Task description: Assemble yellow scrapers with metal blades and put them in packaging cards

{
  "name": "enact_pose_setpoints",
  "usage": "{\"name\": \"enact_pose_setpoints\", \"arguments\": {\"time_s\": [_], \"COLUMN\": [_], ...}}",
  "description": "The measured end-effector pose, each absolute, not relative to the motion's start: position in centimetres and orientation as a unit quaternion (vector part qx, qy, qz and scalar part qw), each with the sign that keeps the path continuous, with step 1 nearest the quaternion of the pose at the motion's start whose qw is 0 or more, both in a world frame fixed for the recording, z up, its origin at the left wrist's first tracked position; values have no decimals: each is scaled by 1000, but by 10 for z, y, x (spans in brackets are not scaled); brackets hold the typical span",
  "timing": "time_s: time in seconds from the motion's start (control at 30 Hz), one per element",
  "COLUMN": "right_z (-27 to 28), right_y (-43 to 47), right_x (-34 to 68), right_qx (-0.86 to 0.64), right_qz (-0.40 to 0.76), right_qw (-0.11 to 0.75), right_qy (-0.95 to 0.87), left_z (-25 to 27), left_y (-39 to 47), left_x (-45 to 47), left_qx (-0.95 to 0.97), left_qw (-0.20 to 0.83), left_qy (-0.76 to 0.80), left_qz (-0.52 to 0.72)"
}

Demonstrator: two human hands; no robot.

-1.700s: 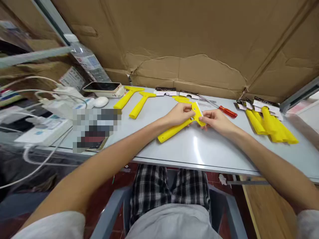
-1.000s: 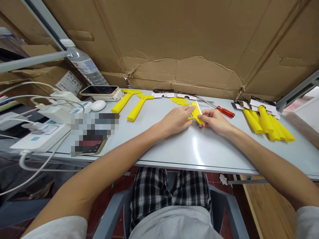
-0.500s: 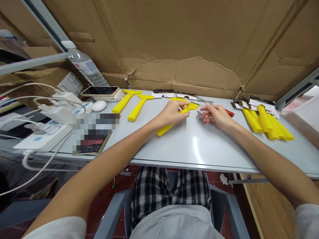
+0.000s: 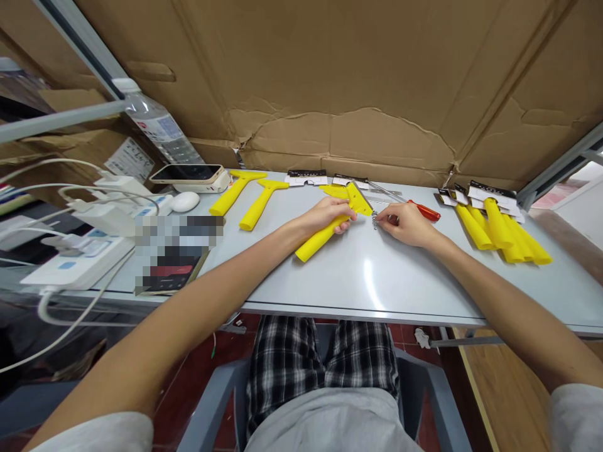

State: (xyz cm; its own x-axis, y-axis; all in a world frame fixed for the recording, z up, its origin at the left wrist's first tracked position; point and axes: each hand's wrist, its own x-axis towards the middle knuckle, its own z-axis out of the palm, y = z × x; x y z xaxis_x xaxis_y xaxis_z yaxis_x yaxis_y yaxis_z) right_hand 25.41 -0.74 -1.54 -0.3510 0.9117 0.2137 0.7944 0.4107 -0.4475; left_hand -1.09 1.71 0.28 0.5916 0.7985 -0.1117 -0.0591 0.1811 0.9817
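Note:
My left hand (image 4: 327,213) is closed around the handle of a yellow scraper (image 4: 316,243). Its wide head, with a thin dark edge, points up and to the right. Just right of that head lies a small pile of screws (image 4: 375,221), metallic and too tiny to make out singly. My right hand (image 4: 406,223) reaches into the pile with thumb and fingers pinched together; whatever is between the fingertips is hidden. Behind this hand rests a screwdriver (image 4: 428,212) with a red handle, partly covered.
Two yellow scrapers (image 4: 257,210) lie to the left, and several carded ones (image 4: 497,226) at the right. Black-and-white cards (image 4: 306,177) sit along the cardboard wall (image 4: 348,75). Phones (image 4: 188,173), a power strip (image 4: 80,260) with cables and a bottle (image 4: 162,125) occupy the left end.
My left hand has turned the scraper so its head is raised and now wraps its handle. My right hand has lowered onto the screws, its fingers closing into a pinch.

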Motion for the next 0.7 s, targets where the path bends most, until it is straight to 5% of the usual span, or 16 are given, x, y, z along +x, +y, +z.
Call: {"name": "enact_pose_setpoints", "arguments": {"time_s": [0.7], "right_z": [-10], "right_y": [-19], "right_x": [243], "right_qx": [-523], "right_qz": [165], "right_qw": [201], "right_qy": [-812], "left_z": [-3], "left_y": [13], "left_x": [-6], "left_qx": [553], "left_qw": [666], "left_qy": [356], "left_qz": [352]}}
